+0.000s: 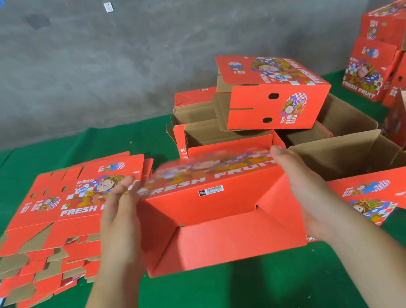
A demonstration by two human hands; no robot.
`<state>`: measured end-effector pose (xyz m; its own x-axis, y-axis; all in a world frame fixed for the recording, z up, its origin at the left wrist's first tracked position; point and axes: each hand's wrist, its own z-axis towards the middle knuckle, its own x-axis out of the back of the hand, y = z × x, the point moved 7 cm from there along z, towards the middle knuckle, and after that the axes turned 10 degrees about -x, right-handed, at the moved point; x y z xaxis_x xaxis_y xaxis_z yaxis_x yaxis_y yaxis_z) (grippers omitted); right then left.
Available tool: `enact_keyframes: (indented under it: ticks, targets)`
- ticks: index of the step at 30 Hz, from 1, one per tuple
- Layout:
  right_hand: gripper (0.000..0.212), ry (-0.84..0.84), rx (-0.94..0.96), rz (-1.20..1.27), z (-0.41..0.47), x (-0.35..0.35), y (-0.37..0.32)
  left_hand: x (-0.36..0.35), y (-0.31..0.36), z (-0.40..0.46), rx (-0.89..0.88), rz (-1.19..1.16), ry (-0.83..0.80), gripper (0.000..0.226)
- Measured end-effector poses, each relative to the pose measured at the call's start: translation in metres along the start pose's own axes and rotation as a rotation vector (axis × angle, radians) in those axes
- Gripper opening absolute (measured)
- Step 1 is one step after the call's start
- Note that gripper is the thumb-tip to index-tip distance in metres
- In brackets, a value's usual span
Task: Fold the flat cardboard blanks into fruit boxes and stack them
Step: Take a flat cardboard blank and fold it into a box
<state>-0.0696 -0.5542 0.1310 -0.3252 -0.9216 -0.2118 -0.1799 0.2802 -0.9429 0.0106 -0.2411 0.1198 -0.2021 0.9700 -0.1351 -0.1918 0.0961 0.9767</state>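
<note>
A red cardboard fruit box (218,219), half folded, is held up in front of me over the green table, its bottom flaps open toward me. My left hand (119,216) presses flat against its left side with straight fingers. On the right side lies my right hand (302,187), fingers straight along the panel. A stack of flat red blanks (59,224) lies to the left. Folded boxes (274,92) are piled behind, one lying on its side on top.
The green felt table (216,302) spreads below. More folded boxes (385,57) stand at the far right. An open box (351,155) and a flat printed blank (388,194) lie to the right. A grey concrete wall rises behind.
</note>
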Motion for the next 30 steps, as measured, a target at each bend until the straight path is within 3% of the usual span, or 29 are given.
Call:
enact_keyframes:
  ticks: [1,2,4,5,6,8,9,10,12,14,17,19,22,24,25,28,30]
  targets:
    - [0.040,-0.016,-0.020,0.211,-0.001,0.007,-0.004,0.002,0.004,0.002,-0.038,-0.083,-0.019,0.035]
    - [0.045,-0.027,-0.057,0.262,-0.002,0.010,-0.003,0.004,0.007,0.003,-0.069,-0.156,-0.026,0.041]
    - [0.040,-0.174,-0.196,0.064,-0.002,-0.006,0.003,0.004,0.013,0.005,-0.091,-0.275,-0.049,0.046]
    - [0.038,-0.132,-0.250,0.071,-0.004,-0.004,0.006,0.002,0.012,0.006,-0.070,-0.317,-0.054,0.045]
    - [0.039,-0.147,-0.334,0.070,-0.007,-0.009,0.010,0.002,0.005,0.007,-0.006,-0.357,-0.041,0.042]
    - [0.039,-0.272,-0.246,-0.043,-0.012,-0.010,0.014,0.002,-0.017,0.002,0.260,-0.409,-0.006,0.042]
    - [0.046,-0.310,-0.189,-0.121,-0.012,-0.010,0.012,0.000,-0.028,-0.006,0.413,-0.393,-0.050,0.047]
    - [0.064,-0.238,-0.179,-0.144,-0.011,-0.003,0.007,-0.004,-0.038,-0.014,0.527,-0.359,-0.143,0.052]
    - [0.086,-0.207,-0.155,-0.102,-0.006,0.000,-0.007,-0.010,-0.054,-0.029,0.628,-0.291,-0.289,0.054]
    - [0.079,-0.178,-0.071,-0.122,-0.004,0.001,-0.013,-0.015,-0.066,-0.040,0.638,-0.277,-0.323,0.063]
    - [0.059,-0.152,-0.160,-0.083,0.002,0.019,-0.010,-0.026,-0.072,-0.044,0.596,-0.347,-0.320,0.086]
    - [0.050,-0.165,-0.337,-0.034,0.010,0.024,0.003,-0.033,-0.072,-0.044,0.583,-0.359,-0.359,0.084]
    - [0.033,-0.059,-0.332,-0.191,0.018,0.040,0.006,-0.044,-0.074,-0.044,0.597,-0.338,-0.431,0.079]
    - [0.021,-0.014,-0.365,-0.127,0.020,0.044,0.003,-0.049,-0.074,-0.044,0.593,-0.304,-0.424,0.072]
    - [0.023,-0.041,-0.372,-0.077,0.018,0.049,0.005,-0.052,-0.074,-0.044,0.588,-0.283,-0.411,0.065]
    - [0.055,-0.084,-0.342,0.008,0.014,0.066,0.011,-0.066,-0.068,-0.041,0.555,-0.251,-0.412,0.058]
    - [0.060,-0.026,-0.226,0.096,0.021,0.074,0.006,-0.077,-0.061,-0.036,0.521,-0.235,-0.405,0.055]
